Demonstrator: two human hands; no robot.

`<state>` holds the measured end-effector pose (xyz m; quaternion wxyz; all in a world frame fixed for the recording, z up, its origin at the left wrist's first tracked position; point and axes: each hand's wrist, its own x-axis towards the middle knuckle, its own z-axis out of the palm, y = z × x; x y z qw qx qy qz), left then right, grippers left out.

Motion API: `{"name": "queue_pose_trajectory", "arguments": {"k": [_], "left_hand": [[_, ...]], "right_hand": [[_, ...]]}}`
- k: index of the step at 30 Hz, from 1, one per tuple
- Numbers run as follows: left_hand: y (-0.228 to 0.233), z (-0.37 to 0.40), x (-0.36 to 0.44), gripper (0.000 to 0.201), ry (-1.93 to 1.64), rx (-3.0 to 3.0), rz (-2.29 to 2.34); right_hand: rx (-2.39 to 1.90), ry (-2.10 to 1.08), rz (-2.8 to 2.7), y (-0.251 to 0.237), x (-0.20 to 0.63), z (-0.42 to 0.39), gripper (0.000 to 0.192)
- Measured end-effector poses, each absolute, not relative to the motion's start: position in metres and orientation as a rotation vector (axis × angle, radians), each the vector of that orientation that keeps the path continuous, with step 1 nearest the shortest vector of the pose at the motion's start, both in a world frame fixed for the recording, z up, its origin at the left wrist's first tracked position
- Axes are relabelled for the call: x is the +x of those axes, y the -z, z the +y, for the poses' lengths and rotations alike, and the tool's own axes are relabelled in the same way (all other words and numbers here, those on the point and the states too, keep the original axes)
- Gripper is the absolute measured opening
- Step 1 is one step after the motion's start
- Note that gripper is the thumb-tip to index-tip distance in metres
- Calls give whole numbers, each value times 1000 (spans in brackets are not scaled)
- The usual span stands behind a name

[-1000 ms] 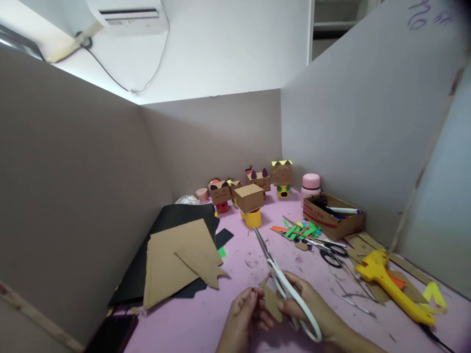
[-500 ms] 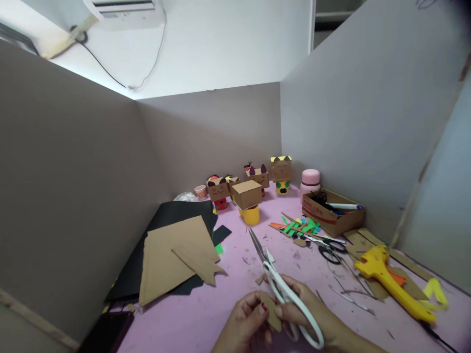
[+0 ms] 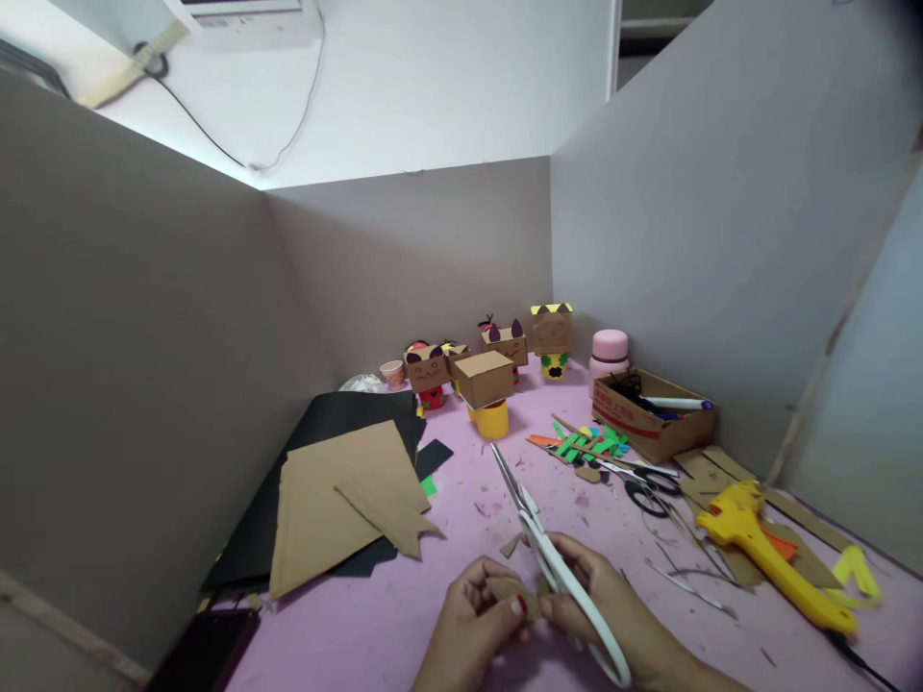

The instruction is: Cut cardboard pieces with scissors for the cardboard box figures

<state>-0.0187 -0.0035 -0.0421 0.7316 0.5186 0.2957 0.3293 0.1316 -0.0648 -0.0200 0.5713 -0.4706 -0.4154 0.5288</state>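
My left hand (image 3: 472,620) pinches a small brown cardboard piece (image 3: 511,593) between thumb and fingers, low in the middle of the view. Close beside it, my right hand (image 3: 602,601) is closed round white-handled scissors (image 3: 555,562), whose blades point away from me and look nearly together. The right thumb reaches the near end of the cardboard piece; whether it grips it I cannot tell. A small cardboard scrap (image 3: 511,547) lies on the pink table just beyond the hands.
Cardboard sheets (image 3: 324,500) lie over black sheets (image 3: 245,538) at left, near a phone (image 3: 206,649). A cardboard box on a yellow cup (image 3: 491,421) stands ahead, with several cardboard figures (image 3: 427,373) behind. At right are a yellow glue gun (image 3: 771,553), black-handled scissors (image 3: 649,495) and an open box (image 3: 649,428).
The cardboard piece has turned in my fingers, from steeply upright to lying more sideways. My left hand has shifted slightly, and the scissors remain in my right hand.
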Motion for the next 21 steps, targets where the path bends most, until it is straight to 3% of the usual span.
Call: {"name": "queue_pose_trajectory", "arguments": {"k": [14,21], "left_hand": [[29,1,-22,46,-1048,721,764],[28,4,-26,40,-1052,711,737]], "right_hand": [[-1503,-747,-1593,33,149,-69,58],[-1617,-635,-1729,36,147,-69,63]]}}
